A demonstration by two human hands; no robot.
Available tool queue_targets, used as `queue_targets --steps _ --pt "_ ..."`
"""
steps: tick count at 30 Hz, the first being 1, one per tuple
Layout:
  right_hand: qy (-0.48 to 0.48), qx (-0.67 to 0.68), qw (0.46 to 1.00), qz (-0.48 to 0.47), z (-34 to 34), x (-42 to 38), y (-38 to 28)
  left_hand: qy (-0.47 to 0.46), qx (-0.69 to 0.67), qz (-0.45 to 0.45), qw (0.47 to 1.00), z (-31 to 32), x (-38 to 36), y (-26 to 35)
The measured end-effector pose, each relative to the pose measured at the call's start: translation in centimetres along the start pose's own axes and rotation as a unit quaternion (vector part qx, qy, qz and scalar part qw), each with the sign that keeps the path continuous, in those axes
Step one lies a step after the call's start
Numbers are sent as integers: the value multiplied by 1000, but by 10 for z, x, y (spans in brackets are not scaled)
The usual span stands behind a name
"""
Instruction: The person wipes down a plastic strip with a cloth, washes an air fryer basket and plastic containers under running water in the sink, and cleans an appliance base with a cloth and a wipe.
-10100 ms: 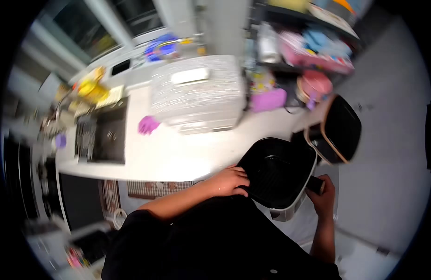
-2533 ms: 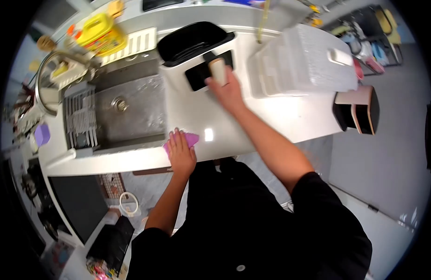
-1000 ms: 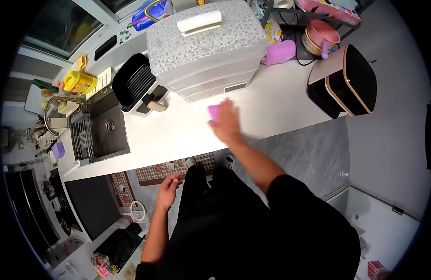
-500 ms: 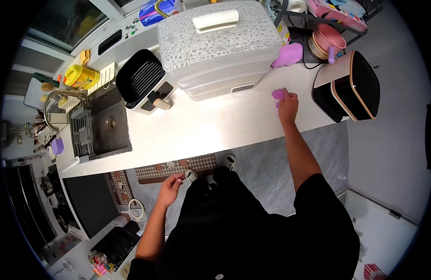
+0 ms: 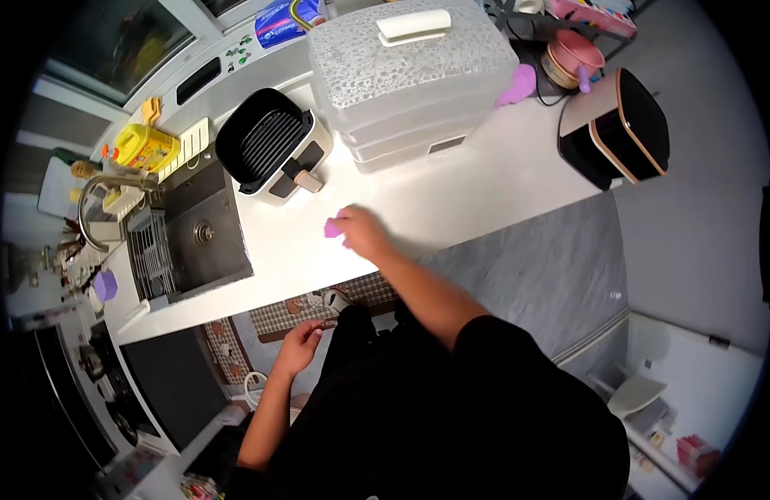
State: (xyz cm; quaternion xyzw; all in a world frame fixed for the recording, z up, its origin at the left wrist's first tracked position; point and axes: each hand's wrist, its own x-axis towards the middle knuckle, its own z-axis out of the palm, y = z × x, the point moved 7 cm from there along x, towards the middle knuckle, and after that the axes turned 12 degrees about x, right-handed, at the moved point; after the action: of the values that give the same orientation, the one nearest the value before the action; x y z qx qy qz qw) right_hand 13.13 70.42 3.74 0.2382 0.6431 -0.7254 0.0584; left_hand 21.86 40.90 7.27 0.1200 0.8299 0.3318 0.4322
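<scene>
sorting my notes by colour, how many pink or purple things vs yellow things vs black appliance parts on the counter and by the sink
pink or purple: 4 (cloth under right hand, cloth by steamer, pink pot, purple cup)
yellow: 1 (bottle)
black: 2 (fryer basket, fryer body)
total: 7

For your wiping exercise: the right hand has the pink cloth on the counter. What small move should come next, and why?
Probably sweep the cloth left toward the sink. The right hand presses it mid-counter, and the strip in front of the black tray lies just beyond it.
</scene>
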Motion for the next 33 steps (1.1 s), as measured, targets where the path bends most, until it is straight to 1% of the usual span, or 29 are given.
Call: queue_targets --steps 1,2,3,4,5,6,7,8,10,12,14,15,16,17,18,19,21,22,23,24,25,26,27,28,29,30,31,32,33 --pt "35 123 991 -31 -22 5 7 -1 31 16 999 -12 -1 -2" --pt "70 241 966 -63 -56 8 16 -3 60 33 998 -22 0 -5" --pt "103 194 973 -70 -103 -11 -12 31 79 71 994 -35 0 -17" --pt "150 296 923 -196 -170 -4 22 26 78 74 994 -48 2 -30" --pt "313 -133 899 -276 -229 -35 -8 25 69 54 996 -60 0 -49" --pt "369 -306 826 -297 -269 -66 -19 23 60 34 997 -71 -1 -67" --pt "404 -331 827 -208 -317 -83 0 19 81 24 996 -84 -6 -74" --pt "410 -369 830 -87 -342 -92 21 11 81 25 996 -93 -7 -88" --pt "433 -355 820 -120 -327 -103 48 22 68 22 997 -112 -11 -116" --pt "426 -288 846 -139 -263 -92 49 26 93 34 995 -126 -12 -129" --pt "342 -255 870 -248 -180 -75 58 22 97 5 995 -139 -15 -147" --pt "312 -284 879 -223 -132 -66 62 16 63 -16 998 -143 -15 -143" --pt "286 -227 899 -240 -78 -64 52 16 59 -8 998 -144 -12 -147" --pt "269 -302 886 -225 -28 -66 39 23 44 12 999 -144 -10 -152" --pt "231 -284 897 -246 14 -59 41 32 30 31 999 -143 -6 -156" --pt "202 -122 956 -175 49 -50 48 22 49 40 998 -140 -2 -158" --pt "114 -64 979 -158 116 -40 55 5 71 54 996 -131 3 -149" --pt "90 -79 983 -135 138 -38 55 -13 94 65 993 -125 5 -143" --pt "67 -102 976 -180 139 -37 44 -8 115 93 989 -122 9 -141" --pt "43 -125 966 -221 136 -40 39 -4 117 93 989 -123 9 -135" --pt "107 -34 985 -129 106 -34 52 -13 117 105 988 -122 10 -126" --pt "167 56 984 -33 64 -28 70 -23 115 115 986 -120 11 -115" --pt "207 80 968 -116 5 -26 75 -40 121 98 987 -122 12 -105" --pt "291 -108 928 -205 -59 -35 69 -35 120 92 988 -124 14 -108" --pt "349 -286 862 -230 -106 -57 46 -17 132 98 986 -128 17 -112" --pt "399 -329 810 -275 -160 -63 57 5 143 101 984 -133 18 -115" --pt "427 -285 844 -156 -202 -66 55 16 140 91 986 -138 18 -116" --pt "452 -335 823 -71 -211 -70 29 24 119 65 990 -142 15 -119" --pt "449 -357 811 -117 -199 -54 25 28 101 40 994 -146 11 -122"
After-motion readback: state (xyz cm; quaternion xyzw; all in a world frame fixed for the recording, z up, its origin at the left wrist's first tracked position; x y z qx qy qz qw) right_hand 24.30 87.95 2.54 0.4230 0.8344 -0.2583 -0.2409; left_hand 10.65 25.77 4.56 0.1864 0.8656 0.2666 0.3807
